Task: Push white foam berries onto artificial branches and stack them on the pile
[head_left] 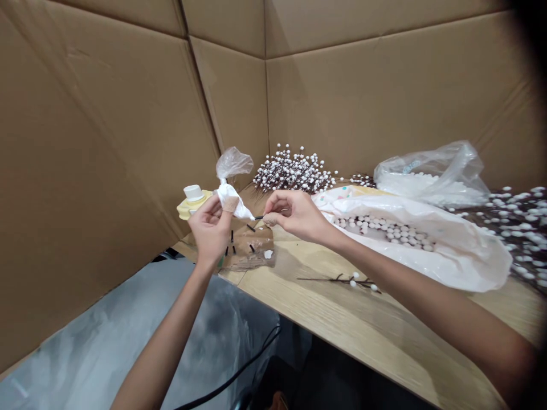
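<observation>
Your left hand (211,230) pinched a clear plastic bag of white paste (231,196), its tip against a short, thin black stick (258,217) held between the thumb and fingers of your right hand (299,216). Beneath your hands stretched a pale wood-grain tabletop (294,302); beyond them, brown cardboard walls (354,102) met in a corner. Grey plastic sheeting (128,319) spread below your left hand, off the table's edge.

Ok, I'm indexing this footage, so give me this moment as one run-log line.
left hand: holds white-filled clear plastic bag | right hand: pinches short black stick at bag's tip | table: white-berry sprig
</observation>
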A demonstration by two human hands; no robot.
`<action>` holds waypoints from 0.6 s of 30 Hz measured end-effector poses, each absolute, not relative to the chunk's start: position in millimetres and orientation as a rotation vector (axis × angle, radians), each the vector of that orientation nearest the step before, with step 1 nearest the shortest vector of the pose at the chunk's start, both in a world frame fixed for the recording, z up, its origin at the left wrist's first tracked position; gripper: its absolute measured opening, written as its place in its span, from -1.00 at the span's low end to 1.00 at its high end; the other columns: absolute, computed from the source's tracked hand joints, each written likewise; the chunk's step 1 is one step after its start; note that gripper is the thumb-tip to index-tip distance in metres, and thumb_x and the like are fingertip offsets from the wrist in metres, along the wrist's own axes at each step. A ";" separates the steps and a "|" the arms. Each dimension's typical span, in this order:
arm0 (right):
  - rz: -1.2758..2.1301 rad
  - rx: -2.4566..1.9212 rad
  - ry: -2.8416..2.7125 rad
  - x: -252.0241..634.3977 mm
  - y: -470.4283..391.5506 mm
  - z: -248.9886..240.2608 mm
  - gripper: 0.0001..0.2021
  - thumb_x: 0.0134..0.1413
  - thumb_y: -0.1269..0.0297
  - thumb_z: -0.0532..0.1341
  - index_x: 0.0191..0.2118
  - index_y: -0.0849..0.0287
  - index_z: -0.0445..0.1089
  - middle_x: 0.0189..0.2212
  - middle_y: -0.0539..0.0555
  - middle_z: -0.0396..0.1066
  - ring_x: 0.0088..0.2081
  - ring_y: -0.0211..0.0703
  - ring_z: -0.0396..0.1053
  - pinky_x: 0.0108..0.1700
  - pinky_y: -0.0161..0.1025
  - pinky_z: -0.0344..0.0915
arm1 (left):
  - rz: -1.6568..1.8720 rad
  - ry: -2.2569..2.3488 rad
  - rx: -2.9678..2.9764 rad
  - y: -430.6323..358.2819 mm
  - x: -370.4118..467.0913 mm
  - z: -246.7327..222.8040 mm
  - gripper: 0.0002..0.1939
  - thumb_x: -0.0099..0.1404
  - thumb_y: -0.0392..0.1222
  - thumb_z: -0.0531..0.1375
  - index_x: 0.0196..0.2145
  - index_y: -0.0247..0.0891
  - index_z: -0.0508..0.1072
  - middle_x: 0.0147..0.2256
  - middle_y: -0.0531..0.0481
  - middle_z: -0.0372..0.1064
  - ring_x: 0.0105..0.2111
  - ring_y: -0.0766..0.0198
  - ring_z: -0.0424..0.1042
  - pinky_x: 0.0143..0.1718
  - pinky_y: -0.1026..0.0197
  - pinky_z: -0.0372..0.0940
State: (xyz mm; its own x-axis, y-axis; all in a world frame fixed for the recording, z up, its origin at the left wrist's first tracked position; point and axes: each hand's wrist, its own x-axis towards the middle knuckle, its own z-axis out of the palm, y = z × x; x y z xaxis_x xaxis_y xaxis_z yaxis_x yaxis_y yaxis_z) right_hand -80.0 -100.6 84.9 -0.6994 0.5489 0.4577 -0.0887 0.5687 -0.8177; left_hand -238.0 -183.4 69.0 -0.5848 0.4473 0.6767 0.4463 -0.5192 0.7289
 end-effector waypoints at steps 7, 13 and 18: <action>1.153 -0.337 -2.069 -77.0 -103.2 85.4 -0.94 -0.08 0.48 0.22 -0.44 0.20 0.35 -0.44 0.02 0.43 -0.36 -0.23 0.42 -0.29 -0.27 0.36 | 2.321 1.569 1.447 -182.9 -237.2 69.1 -0.69 0.08 -0.07 0.36 -0.25 -0.29 0.58 -0.31 -0.08 0.55 -0.34 0.22 0.52 -0.28 0.24 0.40; 1.168 -0.319 -2.086 -71.0 -101.9 81.2 -0.93 -0.08 0.50 0.23 -0.43 0.20 0.36 -0.43 0.01 0.44 -0.35 -0.23 0.43 -0.28 -0.26 0.37 | 2.329 1.543 1.457 -182.7 -236.2 70.1 -0.71 0.07 -0.07 0.36 -0.27 -0.28 0.58 -0.34 -0.07 0.55 -0.37 0.25 0.50 -0.31 0.26 0.39; 1.151 -0.352 -2.099 -69.2 -97.0 74.5 -0.93 -0.08 0.46 0.24 -0.44 0.18 0.35 -0.43 0.01 0.44 -0.33 -0.21 0.43 -0.29 -0.26 0.37 | 2.327 1.545 1.511 -180.2 -236.5 70.1 -0.74 0.10 -0.08 0.34 -0.28 -0.27 0.58 -0.35 -0.05 0.54 -0.38 0.26 0.50 -0.33 0.27 0.38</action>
State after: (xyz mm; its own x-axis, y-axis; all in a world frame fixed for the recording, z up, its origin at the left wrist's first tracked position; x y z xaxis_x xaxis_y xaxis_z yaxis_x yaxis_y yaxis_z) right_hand -69.2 -97.0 74.5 -0.7135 0.5353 0.4521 -0.0932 0.5670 -0.8185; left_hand -236.5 -180.2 70.1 -0.5465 0.4377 0.7139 0.4879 -0.5264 0.6963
